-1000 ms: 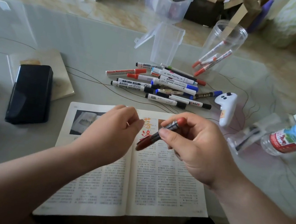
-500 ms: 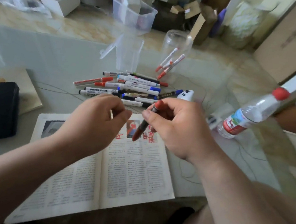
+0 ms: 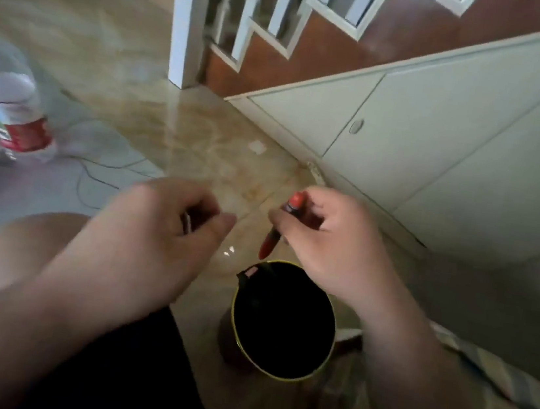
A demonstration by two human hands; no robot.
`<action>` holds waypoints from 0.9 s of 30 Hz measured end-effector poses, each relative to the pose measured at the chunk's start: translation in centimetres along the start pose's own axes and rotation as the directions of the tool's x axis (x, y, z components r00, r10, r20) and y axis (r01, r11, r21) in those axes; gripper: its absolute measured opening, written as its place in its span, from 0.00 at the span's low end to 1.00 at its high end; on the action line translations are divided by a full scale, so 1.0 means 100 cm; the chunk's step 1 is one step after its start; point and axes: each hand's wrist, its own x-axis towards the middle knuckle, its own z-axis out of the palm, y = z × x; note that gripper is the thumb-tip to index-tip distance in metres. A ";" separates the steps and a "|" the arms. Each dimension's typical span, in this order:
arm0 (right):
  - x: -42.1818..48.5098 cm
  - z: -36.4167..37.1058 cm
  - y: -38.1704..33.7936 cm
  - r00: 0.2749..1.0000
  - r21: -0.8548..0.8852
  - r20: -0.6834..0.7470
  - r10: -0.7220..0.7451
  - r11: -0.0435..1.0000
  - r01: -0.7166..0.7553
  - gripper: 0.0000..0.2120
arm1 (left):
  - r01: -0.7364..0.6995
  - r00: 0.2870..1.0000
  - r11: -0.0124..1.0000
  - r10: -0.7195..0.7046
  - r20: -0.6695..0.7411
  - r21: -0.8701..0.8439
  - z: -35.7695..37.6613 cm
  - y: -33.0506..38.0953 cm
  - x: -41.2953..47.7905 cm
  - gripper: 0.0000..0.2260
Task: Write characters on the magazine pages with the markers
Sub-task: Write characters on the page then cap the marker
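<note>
- Nearest us, our forearms reach out over our lap; the view is blurred and turned away from the magazine, which we cannot see here.
- Below the right wrist stands a dark bin (image 3: 282, 319) with a yellowish rim, on the floor (image 3: 201, 140).
- Our left hand (image 3: 163, 224) is loosely curled, thumb and fingers (image 3: 221, 223) drawn close together; something thin may sit between them, but we cannot tell what.
- Our right hand (image 3: 325, 242) pinches the marker (image 3: 277, 231) mid-barrel between thumb and forefinger, red end up and its red lower end pointing down, just above the bin's far rim.
- We judge the marker light, stiff and smooth; a hold on the barrel nearer the lower end should steady it for writing. Whether it is capped we cannot tell.
- Far left, a bottle (image 3: 5, 90) with a red label stands on the worktop (image 3: 23, 189) edge.
- Farthest off, pale cabinet doors (image 3: 443, 131) and a white stair rail (image 3: 186, 21).
</note>
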 end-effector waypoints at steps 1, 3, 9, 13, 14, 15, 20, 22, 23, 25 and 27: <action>-0.006 -0.003 0.021 0.998 -0.028 -0.011 0.067 0.997 -0.067 0.12 | -0.011 0.999 1.000 0.012 0.047 -0.015 0.019 0.007 0.003 0.11; -0.018 -0.003 0.057 0.983 -0.103 -0.004 0.183 0.978 -0.182 0.11 | -0.010 0.994 0.999 0.014 0.108 -0.040 0.051 0.013 0.007 0.12; -0.041 0.012 0.125 0.946 -0.247 0.063 0.318 0.923 -0.294 0.09 | 0.067 0.986 0.998 -0.065 0.154 -0.008 0.084 0.007 0.012 0.13; -0.044 0.014 0.133 0.916 -0.303 0.145 0.374 0.898 -0.319 0.10 | 0.116 0.980 0.993 -0.118 0.161 0.023 0.086 0.004 0.013 0.13; -0.044 0.015 0.134 0.909 -0.320 0.160 0.386 0.891 -0.322 0.11 | 0.119 0.980 0.993 -0.122 0.157 0.027 0.087 0.003 0.012 0.13; -0.044 0.015 0.133 0.903 -0.330 0.171 0.394 0.886 -0.324 0.11 | 0.120 0.980 0.992 -0.123 0.153 0.028 0.087 0.004 0.010 0.13; -0.036 0.014 0.111 0.905 -0.278 0.202 0.374 0.908 -0.313 0.10 | 0.120 0.985 0.993 -0.119 0.128 0.005 0.079 0.004 0.004 0.12; -0.030 0.016 0.095 0.924 -0.266 0.173 0.342 0.919 -0.290 0.12 | 0.111 0.989 0.994 -0.111 0.093 0.003 0.070 0.004 0.003 0.12; -0.027 0.017 0.087 0.935 -0.254 0.154 0.318 0.928 -0.274 0.13 | 0.108 0.991 0.994 -0.108 0.073 0.008 0.063 0.004 0.002 0.12; -0.019 0.022 0.067 0.956 -0.205 0.128 0.264 0.950 -0.235 0.12 | 0.096 0.995 0.995 -0.096 0.029 0.017 0.046 0.003 0.000 0.12; -0.011 0.029 0.047 0.977 -0.157 0.104 0.186 0.973 -0.169 0.11 | 0.083 0.996 0.996 -0.083 -0.018 0.036 0.026 0.000 -0.004 0.12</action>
